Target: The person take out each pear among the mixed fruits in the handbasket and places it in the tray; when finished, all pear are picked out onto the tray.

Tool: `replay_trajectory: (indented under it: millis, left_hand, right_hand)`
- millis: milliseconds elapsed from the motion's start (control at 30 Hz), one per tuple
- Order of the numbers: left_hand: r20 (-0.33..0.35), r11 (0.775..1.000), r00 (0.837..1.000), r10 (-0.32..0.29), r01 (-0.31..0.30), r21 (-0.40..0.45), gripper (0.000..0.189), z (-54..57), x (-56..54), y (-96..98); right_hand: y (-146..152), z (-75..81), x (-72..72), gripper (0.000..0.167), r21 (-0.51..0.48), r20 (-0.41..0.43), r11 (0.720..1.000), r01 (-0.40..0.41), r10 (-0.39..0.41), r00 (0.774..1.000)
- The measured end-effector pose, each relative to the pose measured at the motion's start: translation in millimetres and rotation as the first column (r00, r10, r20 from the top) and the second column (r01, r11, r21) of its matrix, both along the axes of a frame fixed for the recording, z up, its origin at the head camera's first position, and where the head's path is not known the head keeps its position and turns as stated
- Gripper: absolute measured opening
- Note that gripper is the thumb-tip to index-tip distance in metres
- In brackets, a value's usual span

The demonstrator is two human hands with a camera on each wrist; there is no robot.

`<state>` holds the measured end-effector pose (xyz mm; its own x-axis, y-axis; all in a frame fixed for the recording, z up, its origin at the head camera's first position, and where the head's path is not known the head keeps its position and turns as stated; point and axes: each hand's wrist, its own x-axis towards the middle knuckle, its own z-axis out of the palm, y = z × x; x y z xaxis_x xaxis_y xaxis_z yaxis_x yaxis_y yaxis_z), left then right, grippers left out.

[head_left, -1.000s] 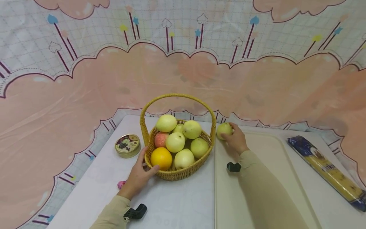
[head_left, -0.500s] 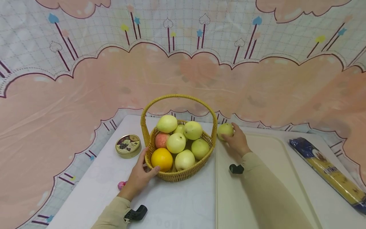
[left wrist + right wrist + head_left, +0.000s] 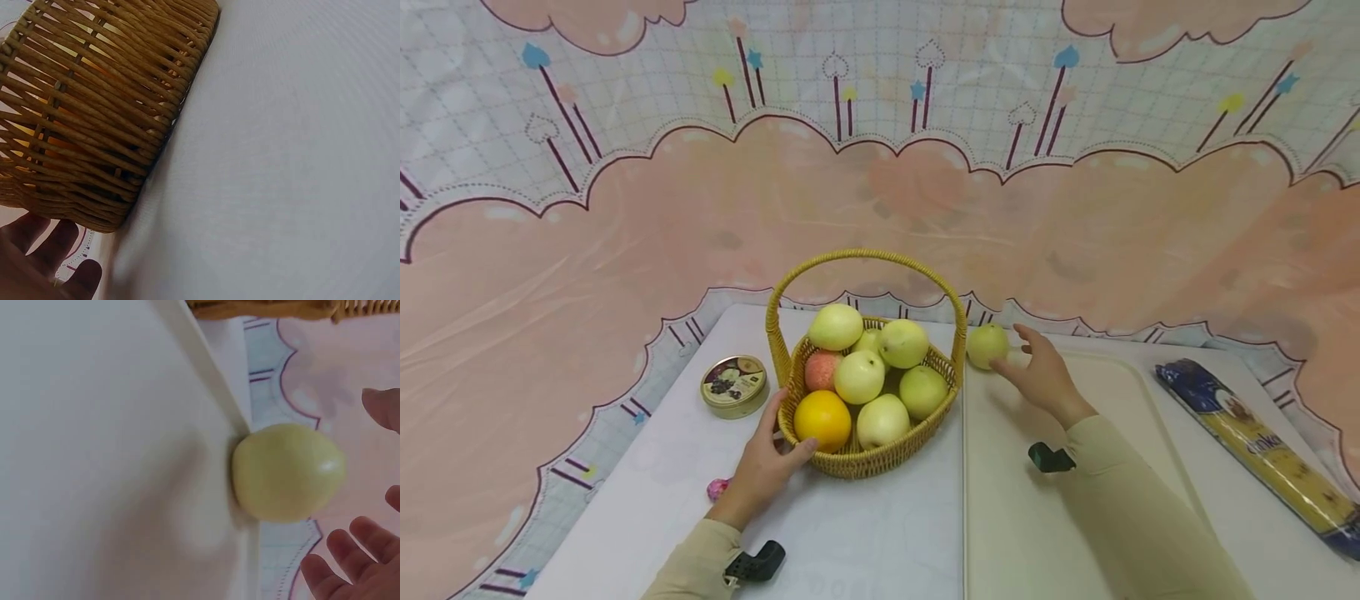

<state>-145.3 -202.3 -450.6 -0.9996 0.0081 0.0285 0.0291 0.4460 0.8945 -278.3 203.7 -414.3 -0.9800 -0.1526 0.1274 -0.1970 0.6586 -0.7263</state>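
A wicker basket [image 3: 880, 460] with a tall arched handle holds an orange [image 3: 823, 421], a red fruit [image 3: 822, 370] and several yellow-green fruits [image 3: 860, 377]. My left hand [image 3: 763, 467] holds its near left side, thumb over the rim and fingers against the outer wall. In the left wrist view, fingertips [image 3: 56, 247] touch the weave [image 3: 94, 119]. To the basket's right, a round yellow-green fruit [image 3: 988, 347], apple or pear by its shape, sits at the cream tray's [image 3: 1000, 517] far left corner. My right hand [image 3: 1041, 375] is just right of it, fingers spread and apart from the fruit [image 3: 287, 472].
Left of the basket stands a round gold tin [image 3: 734, 387]. A small pink wrapped item [image 3: 717, 489] lies beside my left wrist. At the far right is a long blue and yellow packet [image 3: 1255, 450]. A patterned cloth [image 3: 880, 200] hangs behind the table.
My right hand has let go of the yellow-green fruit and drawn back to the right. The fruit stays at the tray's corner. My left hand keeps its place on the basket.
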Motion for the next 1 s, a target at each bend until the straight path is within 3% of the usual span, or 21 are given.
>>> replay_trajectory:
  millis: [333, 500, 1000]
  left_hand:
    - [-0.007, 1.000, 1.000, -0.005, 0.005, 0.004, 0.088, -2.1, -1.3, 0.4]
    - [-0.006, 1.000, 1.000, -0.004, 0.004, 0.003, 0.088, -0.8, -0.7, 0.2]
    - [0.002, 1.000, 1.000, -0.002, 0.002, -0.003, 0.088, -1.1, -1.3, -0.3]
  right_hand:
    - [0, 18.2, 41.8, 0.081, 0.015, -0.081, 0.996, -0.091, 0.092, 0.992]
    - [-6, 23.8, 61.0, 0.077, 0.006, -0.159, 0.989, -0.149, 0.149, 0.976]
    - [-49, 30.3, 83.6, 0.071, -0.020, -0.315, 0.943, -0.331, 0.308, 0.898]
